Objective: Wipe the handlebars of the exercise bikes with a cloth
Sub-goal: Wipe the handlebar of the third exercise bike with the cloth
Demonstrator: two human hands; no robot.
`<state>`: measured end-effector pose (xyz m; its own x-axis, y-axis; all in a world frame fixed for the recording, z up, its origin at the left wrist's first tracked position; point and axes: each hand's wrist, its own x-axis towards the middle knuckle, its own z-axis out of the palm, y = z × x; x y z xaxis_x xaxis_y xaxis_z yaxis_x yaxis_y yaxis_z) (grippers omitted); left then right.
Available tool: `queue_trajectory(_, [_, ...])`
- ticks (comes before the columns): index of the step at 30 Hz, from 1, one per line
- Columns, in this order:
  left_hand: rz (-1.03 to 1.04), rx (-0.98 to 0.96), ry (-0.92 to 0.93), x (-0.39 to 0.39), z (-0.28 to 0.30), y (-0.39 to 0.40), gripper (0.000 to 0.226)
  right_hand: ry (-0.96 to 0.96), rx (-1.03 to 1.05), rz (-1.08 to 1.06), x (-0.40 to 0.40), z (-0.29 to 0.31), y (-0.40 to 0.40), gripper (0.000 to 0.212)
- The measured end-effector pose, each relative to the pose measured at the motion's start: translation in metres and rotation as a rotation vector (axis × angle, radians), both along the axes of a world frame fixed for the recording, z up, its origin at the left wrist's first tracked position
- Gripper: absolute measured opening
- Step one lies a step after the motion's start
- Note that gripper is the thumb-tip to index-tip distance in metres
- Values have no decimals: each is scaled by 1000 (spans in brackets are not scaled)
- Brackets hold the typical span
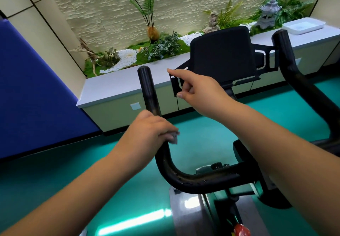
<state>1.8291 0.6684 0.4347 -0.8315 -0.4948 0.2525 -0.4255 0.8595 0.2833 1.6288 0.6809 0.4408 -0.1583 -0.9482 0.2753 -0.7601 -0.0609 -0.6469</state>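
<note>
Landmark: the black handlebar (166, 164) of the exercise bike, a U-shaped bar with one upright grip on each side; every place below is given from it.
Your left hand (149, 131): wrapped around the left upright grip, about halfway up, fingers curled round the bar and over the cloth.
Cloth (173, 138): grey, only a small corner shows, sticking out from under your left fingers on the inner side of the left grip, pressed against the bar.
Your right hand (197, 91): held in the air between the two grips, touching neither; forefinger stretched out straight, the other fingers bent in loosely, nothing in it.
Console (221, 51): black panel on its bracket, between the grips and beyond them; your right forefinger points at the bracket's left edge.
Right grip (287, 55): upright, bare, well apart from both hands.
Red knob (242, 230): below the handlebar's crossbar, on the bike frame.
Planter ledge (114, 86): beyond the handlebar, with ferns, white pebbles and a small stone pagoda (269, 13).
White tray (303, 25): on the ledge, past the right grip.
</note>
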Motion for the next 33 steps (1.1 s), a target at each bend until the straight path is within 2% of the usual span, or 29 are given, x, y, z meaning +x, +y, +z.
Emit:
queue_trajectory(4, [54,44,46,-4,6,-12,17,-38,80,44,-2,2,18,69])
queue_trajectory(8, [240,43,183,-5,-3,-9,20,-3,61,28,1,3,45,57])
queue_trajectory(14, [109,88,276,19,-23,22,20,4,70,-69,-12,-2,82,35])
queue_trajectory(20, [255,165,381,7,-21,2,23,145,99,-194,-9,-19,113,30])
queue_trajectory(25, [137,202,433,29,-40,29,27,306,117,-314,4,-35,137,26])
queue_trajectory(30, [226,235,438,11,-30,-2,25,340,50,-427,6,-40,145,20])
queue_trajectory(33, [196,271,501,13,-34,9,26,313,22,-485,6,-42,147,17])
